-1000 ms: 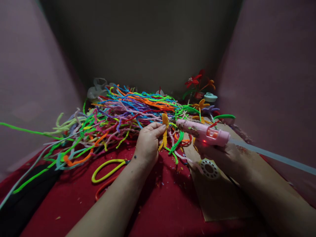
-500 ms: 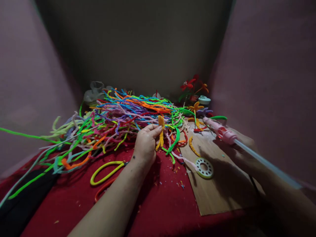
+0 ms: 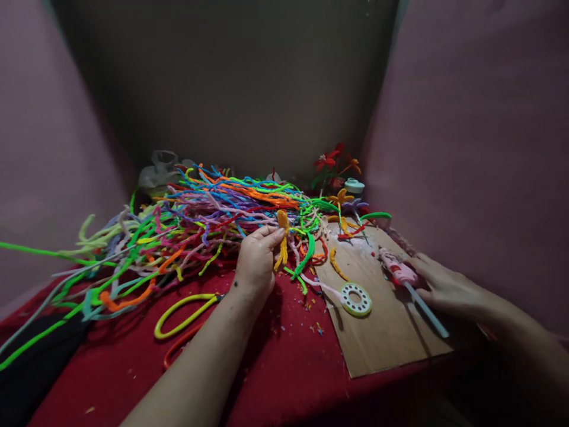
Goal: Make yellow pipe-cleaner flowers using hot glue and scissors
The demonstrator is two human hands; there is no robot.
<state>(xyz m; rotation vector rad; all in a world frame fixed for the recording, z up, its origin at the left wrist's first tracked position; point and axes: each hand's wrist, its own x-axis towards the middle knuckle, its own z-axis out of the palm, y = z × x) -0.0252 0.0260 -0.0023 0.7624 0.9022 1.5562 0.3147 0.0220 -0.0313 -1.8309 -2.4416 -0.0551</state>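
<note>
Thumb and fingers of my left hand [image 3: 259, 256] pinch a folded orange fuzzy stem piece [image 3: 283, 223], held upright with its two ends hanging down. My right hand [image 3: 440, 284] is at the right of the cardboard [image 3: 382, 338], its fingers apart beside a pink glue gun [image 3: 400, 270]. The gun lies on the cardboard with a pale glue stick [image 3: 429, 313] sticking out of its back. A round white disc with holes [image 3: 370, 300] and a curved orange stem [image 3: 338, 265] lie left of the gun.
A large pile of colourful fuzzy stems [image 3: 222, 204] spreads over the red cloth [image 3: 284, 367]. Yellow-handled scissors [image 3: 178, 323] lie left of my left forearm. Red flowers [image 3: 326, 160] and a pale round container [image 3: 354, 186] stand at the back right.
My right hand has lowered the glue gun onto the cardboard and its fingers have come off it. My left hand still holds the orange piece. The view has shifted slightly.
</note>
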